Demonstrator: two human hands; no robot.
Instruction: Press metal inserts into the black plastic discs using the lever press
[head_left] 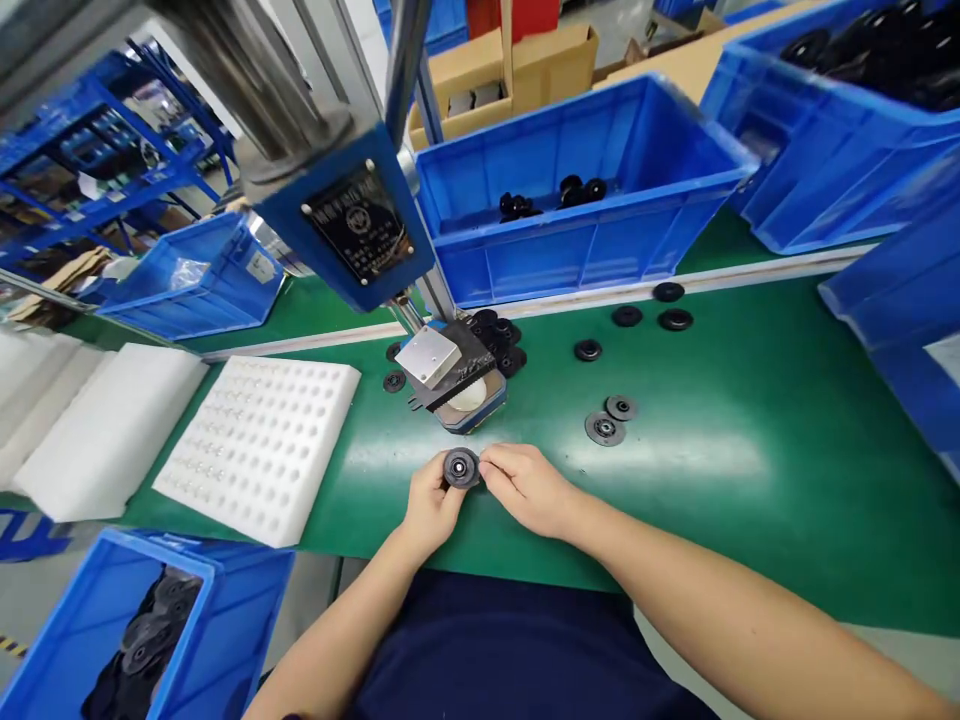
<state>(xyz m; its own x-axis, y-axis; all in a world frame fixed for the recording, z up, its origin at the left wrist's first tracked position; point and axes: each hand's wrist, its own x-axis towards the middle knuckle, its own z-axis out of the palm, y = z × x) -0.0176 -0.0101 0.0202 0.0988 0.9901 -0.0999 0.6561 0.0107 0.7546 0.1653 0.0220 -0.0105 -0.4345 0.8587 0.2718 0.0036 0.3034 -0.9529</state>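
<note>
Just in front of the press fixture, my left hand [430, 508] holds a round black plastic wheel [460, 468] between thumb and fingers. Its face is turned up, with rings and a small bright spot at the centre. The thumb and fingertips of my right hand [525, 488] are pinched together at the wheel's right rim. Whether they grip the rim or a small part is hidden. Beyond the hands stands a bench press [352, 215] with a blue head, a silver block [428, 356] under its ram and a pale round pad [469, 396] on its base.
Black discs [604, 428] and black rings [588, 350] lie to the right on the green bench [697, 520]. A white foam tray [259, 435] with rows of holes holds small parts at left. Blue bins [555, 255] stand behind, at right and at lower left [247, 610].
</note>
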